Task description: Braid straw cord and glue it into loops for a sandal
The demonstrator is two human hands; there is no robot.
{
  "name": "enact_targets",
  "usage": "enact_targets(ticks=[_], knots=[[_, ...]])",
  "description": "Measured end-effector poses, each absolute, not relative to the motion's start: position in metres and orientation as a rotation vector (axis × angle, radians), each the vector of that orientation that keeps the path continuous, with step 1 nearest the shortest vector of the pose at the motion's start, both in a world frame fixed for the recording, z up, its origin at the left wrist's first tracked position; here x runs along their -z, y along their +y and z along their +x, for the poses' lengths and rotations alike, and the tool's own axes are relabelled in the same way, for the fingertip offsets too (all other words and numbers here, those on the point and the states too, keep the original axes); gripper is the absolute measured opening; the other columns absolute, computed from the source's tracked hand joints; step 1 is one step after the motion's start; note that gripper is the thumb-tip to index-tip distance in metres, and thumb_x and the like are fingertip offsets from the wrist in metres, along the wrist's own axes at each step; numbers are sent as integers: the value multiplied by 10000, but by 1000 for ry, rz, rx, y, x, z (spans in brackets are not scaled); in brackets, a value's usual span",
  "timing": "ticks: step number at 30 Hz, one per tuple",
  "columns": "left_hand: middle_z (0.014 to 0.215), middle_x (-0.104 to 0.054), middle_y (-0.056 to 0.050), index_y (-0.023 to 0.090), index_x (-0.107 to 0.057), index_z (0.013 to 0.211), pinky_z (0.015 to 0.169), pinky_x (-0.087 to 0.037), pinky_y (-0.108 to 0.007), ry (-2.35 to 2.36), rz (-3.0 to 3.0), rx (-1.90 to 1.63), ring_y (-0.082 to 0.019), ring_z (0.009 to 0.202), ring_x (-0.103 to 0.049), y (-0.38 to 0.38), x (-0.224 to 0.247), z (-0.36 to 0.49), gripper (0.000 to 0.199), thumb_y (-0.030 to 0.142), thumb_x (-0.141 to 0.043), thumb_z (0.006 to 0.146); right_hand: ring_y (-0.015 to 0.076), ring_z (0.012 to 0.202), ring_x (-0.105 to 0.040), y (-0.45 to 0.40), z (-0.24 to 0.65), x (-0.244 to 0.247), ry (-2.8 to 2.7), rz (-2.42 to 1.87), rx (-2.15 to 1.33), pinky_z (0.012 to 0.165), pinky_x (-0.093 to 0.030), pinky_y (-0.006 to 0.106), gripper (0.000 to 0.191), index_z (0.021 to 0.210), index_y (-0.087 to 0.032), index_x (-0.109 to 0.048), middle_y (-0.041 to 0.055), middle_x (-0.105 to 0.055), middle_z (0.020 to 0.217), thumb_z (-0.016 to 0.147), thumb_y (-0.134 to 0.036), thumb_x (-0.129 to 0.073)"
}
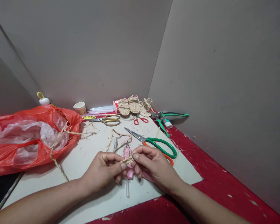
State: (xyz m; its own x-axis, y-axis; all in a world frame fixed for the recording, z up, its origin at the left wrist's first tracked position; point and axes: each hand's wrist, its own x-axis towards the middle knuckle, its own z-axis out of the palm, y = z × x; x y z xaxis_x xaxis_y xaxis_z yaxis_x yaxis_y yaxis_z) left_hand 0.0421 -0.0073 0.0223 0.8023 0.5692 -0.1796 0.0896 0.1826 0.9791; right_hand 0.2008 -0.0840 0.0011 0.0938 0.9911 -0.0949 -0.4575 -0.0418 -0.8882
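Note:
A short stretch of braided straw cord [129, 160] is pinched between the fingertips of both my hands. My left hand [108, 166] grips its left end and my right hand [151, 165] its right end. Under the hands lies a pink object [128, 152], partly hidden, so its kind is unclear. From beneath it a clear glue stick [127, 188] points toward me. More braided cord [122, 134] loops on the white board just beyond. Beside my right hand rest scissors with green and orange handles [162, 146], blades pointing away to the left.
A red plastic bag [72, 116] sits at the left with a straw braid [58, 163] hanging out. Behind are gold-handled scissors [110, 120], a paper cup [80, 108], small woven straw slippers [123, 107], red-handled scissors [141, 120] and green-handled pruners [175, 114]. Grey panels stand behind the white board [186, 179].

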Motion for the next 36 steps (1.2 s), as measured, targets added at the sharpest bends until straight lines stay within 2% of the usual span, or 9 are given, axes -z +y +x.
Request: enact_targets(ticks=[2,5,9,17,23,27,30,32,36], knots=[[593,-650,-38,96,-711,833,462,-399,-193,601,1343,-399,-66,437,-494,-7,-23,42,323,400,-717,723,86,408,-572,-84,201,-2,-733,-953,-1359,414,-424,173,224,722,-157,-598,-9,-658,538,724,-337,-730],[589,-652,-43,91,-710,764,470,-401,-194,626,1344,-427,-62,438,-490,-7,-23,42,305,393,-717,725,82,410,-572,-85,201,-3,-709,-948,-1354,420,-434,176,225,719,-159,-601,-7,-666,556,719,-338,-736],[586,-649,-37,99,-690,710,478,-404,-191,621,1341,-443,-65,454,-497,-8,-22,41,292,389,-708,735,83,423,-587,-85,201,-3,-748,-931,-1354,446,-464,179,249,839,-164,-641,-29,-649,523,703,-336,-759],[598,-649,-38,110,-679,798,467,-403,-199,649,1448,-305,-81,444,-507,-1,-24,38,272,376,-694,744,85,395,-556,-88,206,-16,-708,-1020,-1294,424,-477,198,280,697,-159,-643,-37,-612,467,604,-354,-821],[790,-709,-94,159,-725,878,698,-451,-253,515,2095,-625,-165,730,-625,0,-21,29,187,286,-600,823,75,404,-521,-89,208,-12,-704,-1052,-1261,448,-480,209,276,710,-152,-653,-29,-592,448,627,-366,-807],[793,-713,-92,119,-702,917,632,-466,-245,570,1827,-380,-160,685,-623,-1,-27,36,252,330,-602,822,70,381,-495,-89,209,-11,-705,-1121,-1254,412,-457,196,307,694,-149,-638,-30,-581,439,616,-393,-806],[933,-719,-102,125,-680,1024,741,-495,-287,544,1557,-348,-181,801,-644,1,-30,42,321,327,-670,775,67,371,-491,-89,209,-13,-749,-1149,-1267,386,-424,177,306,687,-150,-638,-30,-584,439,613,-395,-805],[877,-724,-98,118,-690,978,762,-498,-311,530,1457,-349,-178,776,-649,1,-28,43,286,318,-679,773,67,370,-494,-90,209,-13,-815,-1159,-1287,375,-401,167,290,686,-149,-644,-28,-592,443,620,-384,-800],[690,-691,-81,89,-683,771,684,-487,-295,485,1347,-329,-150,652,-622,-3,-19,42,230,318,-671,785,72,395,-526,-90,208,-11,-897,-1162,-1307,400,-408,164,257,697,-145,-650,-20,-611,460,651,-360,-783]])
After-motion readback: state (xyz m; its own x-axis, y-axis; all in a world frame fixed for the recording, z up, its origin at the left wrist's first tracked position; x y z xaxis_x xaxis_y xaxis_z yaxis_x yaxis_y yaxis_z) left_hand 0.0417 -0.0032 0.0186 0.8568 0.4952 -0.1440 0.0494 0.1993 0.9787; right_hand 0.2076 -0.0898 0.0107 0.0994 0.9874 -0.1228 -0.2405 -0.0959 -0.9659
